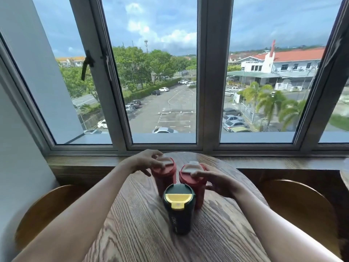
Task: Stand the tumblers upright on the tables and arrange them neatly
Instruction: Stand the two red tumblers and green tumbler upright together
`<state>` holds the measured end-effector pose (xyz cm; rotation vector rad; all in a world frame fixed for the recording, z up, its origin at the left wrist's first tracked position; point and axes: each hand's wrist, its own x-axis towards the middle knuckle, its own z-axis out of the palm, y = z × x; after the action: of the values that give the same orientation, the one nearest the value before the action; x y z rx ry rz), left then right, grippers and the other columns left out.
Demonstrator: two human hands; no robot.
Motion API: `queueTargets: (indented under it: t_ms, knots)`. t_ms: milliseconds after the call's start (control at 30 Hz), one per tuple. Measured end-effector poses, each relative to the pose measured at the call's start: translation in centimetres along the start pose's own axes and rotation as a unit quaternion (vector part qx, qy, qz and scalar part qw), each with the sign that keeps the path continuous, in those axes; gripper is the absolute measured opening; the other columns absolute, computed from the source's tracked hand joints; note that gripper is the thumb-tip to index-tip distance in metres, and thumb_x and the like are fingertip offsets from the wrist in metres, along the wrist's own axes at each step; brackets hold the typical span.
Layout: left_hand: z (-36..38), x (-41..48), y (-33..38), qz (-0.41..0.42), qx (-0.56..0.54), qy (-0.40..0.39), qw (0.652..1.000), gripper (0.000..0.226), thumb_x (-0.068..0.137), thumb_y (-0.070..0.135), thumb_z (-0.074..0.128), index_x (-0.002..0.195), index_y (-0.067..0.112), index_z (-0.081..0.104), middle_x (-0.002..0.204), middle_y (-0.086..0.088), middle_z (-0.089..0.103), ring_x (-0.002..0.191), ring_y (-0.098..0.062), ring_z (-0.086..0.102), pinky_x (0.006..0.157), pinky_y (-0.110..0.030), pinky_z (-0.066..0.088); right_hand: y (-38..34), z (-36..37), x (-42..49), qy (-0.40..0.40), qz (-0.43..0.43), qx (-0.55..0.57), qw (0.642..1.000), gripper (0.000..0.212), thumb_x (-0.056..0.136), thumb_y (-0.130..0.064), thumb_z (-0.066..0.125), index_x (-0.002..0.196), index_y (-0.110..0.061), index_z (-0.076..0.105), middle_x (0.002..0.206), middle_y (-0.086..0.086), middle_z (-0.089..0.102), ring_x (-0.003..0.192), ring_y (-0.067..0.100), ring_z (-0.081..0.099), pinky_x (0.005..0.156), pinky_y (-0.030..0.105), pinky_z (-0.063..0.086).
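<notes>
Three tumblers stand upright on a round wooden table [143,224]. The dark green tumbler [179,210] with a yellow lid is nearest to me. Behind it stand two red tumblers with white lid flaps: the left red tumbler [166,176] and the right red tumbler [196,188]. My left hand [146,161] rests its fingers on the lid edge of the left red tumbler. My right hand [217,181] grips the lid and side of the right red tumbler. The three stand close together in a triangle.
Two wooden chairs flank the table, a left chair [47,210] and a right chair [298,205]. A wooden windowsill [85,161] and a large window [205,72] lie just behind the table. The edge of another table [345,176] shows at far right.
</notes>
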<state>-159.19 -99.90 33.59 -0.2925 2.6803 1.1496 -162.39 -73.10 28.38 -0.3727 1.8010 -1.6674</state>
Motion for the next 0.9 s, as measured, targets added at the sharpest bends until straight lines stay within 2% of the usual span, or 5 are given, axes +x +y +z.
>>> queueTargets:
  t_ms: [133, 267, 467, 667, 900]
  knots:
    - [0.0, 0.0, -1.3, 0.081, -0.048, 0.017, 0.995, 0.041, 0.075, 0.009, 0.077, 0.106, 0.032, 0.065, 0.122, -0.017, 0.055, 0.088, -0.019, 0.06, 0.06, -0.025, 0.055, 0.1, -0.1, 0.0, 0.0, -0.005, -0.005, 1.0, 0.034, 0.086, -0.017, 0.07, 0.118, -0.025, 0.064, 0.104, 0.001, 0.069, 0.098, 0.013, 0.061, 0.09, 0.033, 0.045]
    - [0.4, -0.6, -0.9, 0.105, -0.018, 0.024, 0.994, 0.063, 0.055, 0.024, 0.077, 0.117, 0.023, 0.066, 0.117, -0.014, 0.058, 0.097, -0.02, 0.06, 0.064, -0.022, 0.056, -0.1, 0.1, -0.1, 0.017, -0.022, -0.036, 0.999, 0.033, 0.082, -0.021, 0.072, 0.114, -0.026, 0.067, 0.102, 0.001, 0.069, 0.095, 0.013, 0.061, 0.087, 0.033, 0.047]
    - [0.7, -1.6, -0.8, 0.124, -0.006, -0.004, 0.992, 0.062, 0.067, 0.019, 0.083, 0.126, 0.013, 0.064, 0.117, -0.011, 0.058, 0.102, -0.023, 0.061, 0.063, -0.023, 0.058, -0.4, -0.3, 0.0, 0.033, -0.057, -0.074, 0.995, 0.015, 0.071, -0.028, 0.077, 0.086, -0.029, 0.072, 0.09, 0.0, 0.066, 0.089, 0.015, 0.063, 0.082, 0.038, 0.052]
    - [0.8, -2.6, -0.7, 0.118, -0.011, -0.009, 0.993, 0.054, 0.076, 0.009, 0.08, 0.128, 0.013, 0.062, 0.12, -0.015, 0.056, 0.108, -0.03, 0.061, 0.07, -0.03, 0.06, -0.5, -0.1, -0.1, 0.023, -0.044, -0.072, 0.996, 0.024, 0.082, -0.02, 0.074, 0.105, -0.024, 0.07, 0.096, -0.001, 0.07, 0.088, 0.013, 0.065, 0.074, 0.028, 0.05]
    - [1.7, -2.9, -0.9, 0.117, -0.024, 0.0, 0.993, 0.052, 0.082, 0.015, 0.074, 0.132, 0.02, 0.058, 0.109, -0.001, 0.056, 0.097, -0.022, 0.059, 0.074, -0.03, 0.055, 0.3, 0.3, 0.0, 0.042, -0.063, -0.065, 0.995, 0.058, 0.067, -0.038, 0.076, 0.122, -0.025, 0.063, 0.11, 0.0, 0.07, 0.09, 0.011, 0.066, 0.075, 0.026, 0.05]
